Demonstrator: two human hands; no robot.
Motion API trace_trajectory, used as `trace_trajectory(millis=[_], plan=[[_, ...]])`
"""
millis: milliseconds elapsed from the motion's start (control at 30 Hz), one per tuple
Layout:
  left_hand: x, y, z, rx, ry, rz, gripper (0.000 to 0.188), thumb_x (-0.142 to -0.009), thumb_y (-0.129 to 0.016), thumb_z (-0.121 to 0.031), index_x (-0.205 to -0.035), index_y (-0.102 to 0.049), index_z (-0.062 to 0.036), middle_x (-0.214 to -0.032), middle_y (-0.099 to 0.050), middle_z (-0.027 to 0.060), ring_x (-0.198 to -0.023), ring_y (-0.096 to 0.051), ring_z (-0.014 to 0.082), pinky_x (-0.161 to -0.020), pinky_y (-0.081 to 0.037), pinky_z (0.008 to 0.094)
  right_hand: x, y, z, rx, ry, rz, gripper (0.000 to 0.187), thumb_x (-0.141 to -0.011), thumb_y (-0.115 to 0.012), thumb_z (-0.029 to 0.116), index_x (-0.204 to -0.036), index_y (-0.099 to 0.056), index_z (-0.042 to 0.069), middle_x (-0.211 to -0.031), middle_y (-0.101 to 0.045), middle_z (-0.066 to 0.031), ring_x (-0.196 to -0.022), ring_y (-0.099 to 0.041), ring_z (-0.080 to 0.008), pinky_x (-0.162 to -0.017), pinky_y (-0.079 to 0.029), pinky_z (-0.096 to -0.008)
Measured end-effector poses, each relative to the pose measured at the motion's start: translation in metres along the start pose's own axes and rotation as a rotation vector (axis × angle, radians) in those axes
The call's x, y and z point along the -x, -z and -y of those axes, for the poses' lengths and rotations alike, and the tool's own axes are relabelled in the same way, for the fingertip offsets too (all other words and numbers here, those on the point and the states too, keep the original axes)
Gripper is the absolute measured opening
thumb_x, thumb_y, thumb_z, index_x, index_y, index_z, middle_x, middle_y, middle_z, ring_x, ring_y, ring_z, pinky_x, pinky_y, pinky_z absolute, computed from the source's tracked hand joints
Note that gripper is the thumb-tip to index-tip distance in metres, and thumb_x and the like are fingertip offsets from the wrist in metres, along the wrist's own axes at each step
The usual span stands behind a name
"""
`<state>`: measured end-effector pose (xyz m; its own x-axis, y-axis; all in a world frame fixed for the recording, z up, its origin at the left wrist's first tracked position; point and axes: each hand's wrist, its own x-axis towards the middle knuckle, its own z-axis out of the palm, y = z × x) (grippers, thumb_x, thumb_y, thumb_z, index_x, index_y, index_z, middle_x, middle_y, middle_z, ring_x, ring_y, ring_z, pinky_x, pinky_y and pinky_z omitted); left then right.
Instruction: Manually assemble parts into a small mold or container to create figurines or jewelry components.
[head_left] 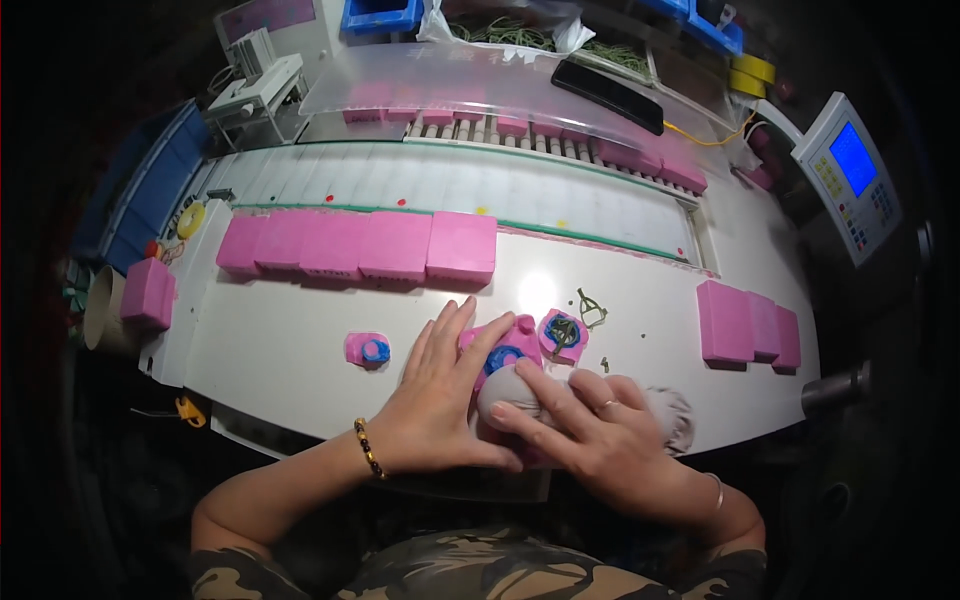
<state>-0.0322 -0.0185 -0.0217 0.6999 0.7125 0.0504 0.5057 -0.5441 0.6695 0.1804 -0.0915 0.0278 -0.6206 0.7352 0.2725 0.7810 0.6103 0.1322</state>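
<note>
A pink block (526, 338) with a blue-rimmed hollow lies on the table in front of me. My left hand (435, 385) steadies its left side, fingers stretched along it and thumb at the near edge. In my right hand (610, 430) is a round, pale grey cloth pouch (495, 392), pressed onto the block beside the hollow. The pouch's gathered end (672, 415) sticks out past my knuckles. Right of the block sits a small pink piece (564, 336) with a blue ring and green strands in it. Another small pink-and-blue piece (367, 349) lies left of my left hand.
Pink blocks (395, 245) line the table at the far left, with several more (740, 325) at the right. Behind runs a white tray (420, 180) with green edges. A black phone (608, 95) lies on a clear cover. A keypad display (850, 175) stands far right.
</note>
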Motion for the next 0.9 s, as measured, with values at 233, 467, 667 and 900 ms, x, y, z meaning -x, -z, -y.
trace_trajectory(millis=[233,467,667,900], plan=[[0.006,-0.005,-0.002,0.009,0.003,-0.035,0.127,-0.057,-0.085,-0.063,-0.154,-0.019,-0.0142,-0.151,-0.017,0.0328,-0.144,-0.013,0.0493,-0.117,-0.012,0.0571,0.024,0.020,-0.024,0.023,-0.292,-0.126,0.049,-0.072,-0.069,0.009,-0.119,-0.071,0.022,-0.126,-0.066,-0.0053,-0.091,-0.056,-0.0187,-0.086,-0.037,-0.0305],[0.011,-0.011,-0.008,0.039,-0.045,-0.092,0.116,-0.063,-0.083,-0.059,-0.154,-0.023,-0.0174,-0.148,-0.029,0.0290,-0.141,-0.022,0.0485,-0.116,-0.016,0.0593,0.057,-0.006,-0.044,0.091,-0.537,0.100,0.053,-0.079,-0.064,-0.001,-0.130,-0.062,0.012,-0.134,-0.058,-0.0128,-0.102,-0.056,-0.0301,-0.095,-0.039,-0.0401],[0.032,-0.023,-0.019,0.163,-0.274,-0.230,0.054,-0.079,-0.077,-0.020,-0.131,-0.062,-0.0205,-0.127,-0.054,0.0117,-0.118,-0.053,0.0329,-0.103,-0.042,0.0475,0.006,0.016,-0.037,-0.157,-0.417,-0.036,0.055,-0.075,-0.072,0.001,-0.127,-0.060,0.008,-0.130,-0.058,-0.0138,-0.108,-0.056,-0.0330,-0.094,-0.041,-0.0421],[0.055,-0.033,-0.013,0.102,-0.421,-0.285,0.026,-0.073,-0.068,-0.007,-0.098,-0.074,-0.0131,-0.119,-0.060,0.0120,-0.115,-0.057,0.0319,-0.090,-0.052,0.0394,-0.084,-0.007,-0.016,-0.606,-0.064,-0.188,0.032,-0.077,-0.074,0.003,-0.106,-0.062,0.006,-0.109,-0.064,-0.0115,-0.100,-0.062,-0.0319,-0.082,-0.051,-0.0398]])
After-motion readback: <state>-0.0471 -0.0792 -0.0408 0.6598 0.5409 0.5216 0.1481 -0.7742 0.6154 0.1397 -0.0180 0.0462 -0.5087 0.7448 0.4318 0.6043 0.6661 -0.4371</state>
